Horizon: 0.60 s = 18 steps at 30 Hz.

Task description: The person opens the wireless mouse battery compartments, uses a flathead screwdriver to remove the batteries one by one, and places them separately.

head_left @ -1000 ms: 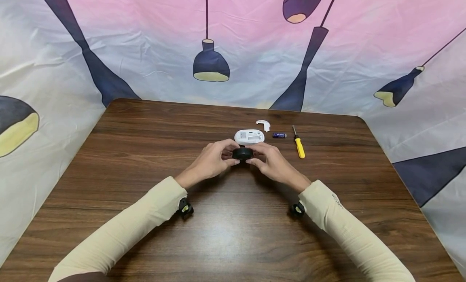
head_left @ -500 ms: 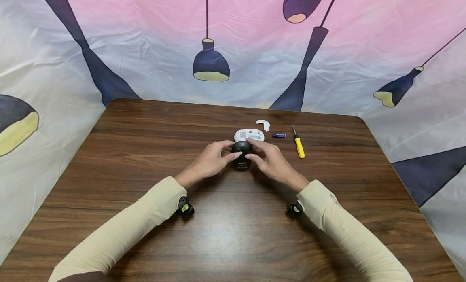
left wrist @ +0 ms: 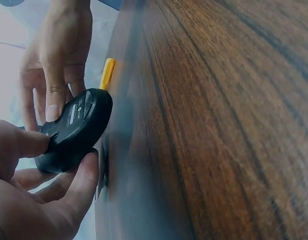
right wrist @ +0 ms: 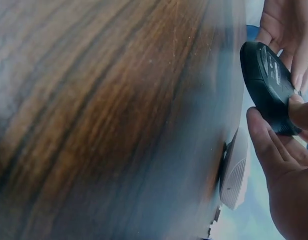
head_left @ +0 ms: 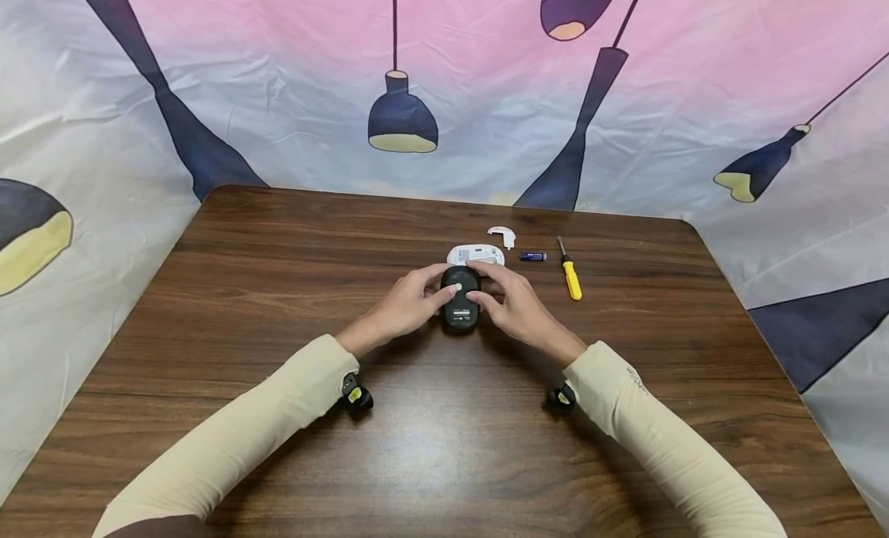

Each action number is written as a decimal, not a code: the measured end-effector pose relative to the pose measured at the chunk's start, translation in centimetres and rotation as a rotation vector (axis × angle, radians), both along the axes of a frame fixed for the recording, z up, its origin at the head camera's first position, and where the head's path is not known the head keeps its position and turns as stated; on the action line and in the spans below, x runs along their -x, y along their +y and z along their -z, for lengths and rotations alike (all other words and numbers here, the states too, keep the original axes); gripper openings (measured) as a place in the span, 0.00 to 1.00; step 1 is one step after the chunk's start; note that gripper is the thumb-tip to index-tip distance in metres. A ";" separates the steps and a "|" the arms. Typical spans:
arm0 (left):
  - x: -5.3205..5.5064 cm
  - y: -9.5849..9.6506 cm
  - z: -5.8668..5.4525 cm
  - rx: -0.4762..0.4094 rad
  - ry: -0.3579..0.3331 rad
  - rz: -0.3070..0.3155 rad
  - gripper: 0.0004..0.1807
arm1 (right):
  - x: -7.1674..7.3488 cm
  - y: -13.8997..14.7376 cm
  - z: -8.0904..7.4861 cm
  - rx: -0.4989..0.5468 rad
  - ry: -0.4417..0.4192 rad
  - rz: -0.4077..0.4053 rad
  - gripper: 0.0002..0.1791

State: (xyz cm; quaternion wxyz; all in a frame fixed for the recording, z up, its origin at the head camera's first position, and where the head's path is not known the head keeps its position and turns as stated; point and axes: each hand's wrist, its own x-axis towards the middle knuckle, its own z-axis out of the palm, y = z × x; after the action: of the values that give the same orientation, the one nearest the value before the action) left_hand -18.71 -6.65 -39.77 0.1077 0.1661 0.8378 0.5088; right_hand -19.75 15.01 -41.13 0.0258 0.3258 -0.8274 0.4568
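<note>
A black computer mouse (head_left: pixel 461 310) is held between both hands above the table, its labelled underside facing up toward the head camera. My left hand (head_left: pixel 411 305) grips its left side, thumb on the underside and fingers beneath. On the other side my right hand (head_left: pixel 517 305) holds it likewise, thumb pressed on the underside. In the left wrist view the mouse (left wrist: pixel 79 127) shows its rounded edge and pale label. Just beyond it lies a white mouse (head_left: pixel 475 254), upturned with its battery bay uncovered and partly hidden by my right fingers.
A white curved cover (head_left: pixel 503 235) lies behind the white mouse. To the right are a blue battery (head_left: pixel 533 256) and a screwdriver with a yellow handle (head_left: pixel 572 280). The wooden table (head_left: pixel 292 245) ends at a patterned cloth backdrop (head_left: pixel 312 98).
The black mouse has tilted from edge-on to showing its underside to the head camera. Both hands have stayed nearly in place, still holding it, while the thumbs moved onto the underside.
</note>
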 end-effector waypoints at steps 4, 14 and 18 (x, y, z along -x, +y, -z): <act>0.2 0.1 0.1 -0.016 -0.023 -0.022 0.24 | -0.1 -0.2 -0.1 -0.002 -0.030 0.001 0.25; 0.4 0.4 0.4 -0.027 -0.044 -0.098 0.23 | -0.2 -0.7 -0.3 -0.007 -0.091 0.029 0.26; 0.4 0.5 0.4 -0.031 -0.050 -0.098 0.23 | -0.3 -0.8 -0.5 -0.038 -0.098 0.055 0.25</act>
State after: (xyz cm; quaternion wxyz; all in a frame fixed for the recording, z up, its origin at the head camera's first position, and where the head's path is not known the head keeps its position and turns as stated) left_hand -19.11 -6.18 -40.18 0.1009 0.1140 0.8341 0.5302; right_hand -19.45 14.20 -40.63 -0.0087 0.2807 -0.8448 0.4555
